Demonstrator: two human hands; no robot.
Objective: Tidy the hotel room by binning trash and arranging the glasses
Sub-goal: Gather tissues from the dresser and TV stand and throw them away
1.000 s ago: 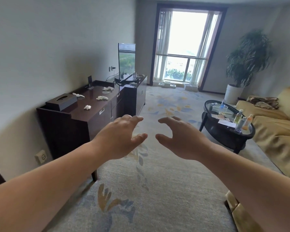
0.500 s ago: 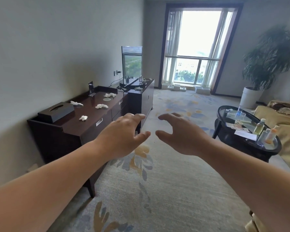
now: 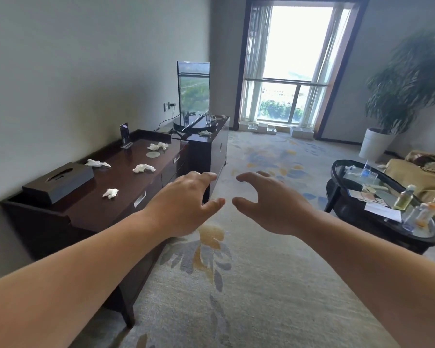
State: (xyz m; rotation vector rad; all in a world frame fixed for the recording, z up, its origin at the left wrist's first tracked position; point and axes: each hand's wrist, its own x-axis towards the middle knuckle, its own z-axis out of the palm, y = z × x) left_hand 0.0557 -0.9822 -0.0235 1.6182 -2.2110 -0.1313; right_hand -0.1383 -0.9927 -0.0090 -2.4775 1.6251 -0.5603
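Fingers (image 3: 204,176) of our left hand (image 3: 183,204) and right hand (image 3: 271,204) hang loosely curled, holding nothing. We judge little done: crumpled tissues (image 3: 143,168) lie scattered on the dresser (image 3: 106,209), a glass (image 3: 208,118) stands by the television (image 3: 193,89); no bin in view.

Reaching forward over the carpet (image 3: 249,297) with left grip (image 3: 183,204) and right grip (image 3: 274,204), fingers loosely curved, holding nothing. At 10 o'clock, crumpled tissues (image 3: 143,168) and a tissue box (image 3: 60,182) on the dark table (image 3: 126,189). At 2 o'clock, small bottles (image 3: 404,200) on the coffee table (image 3: 334,172).
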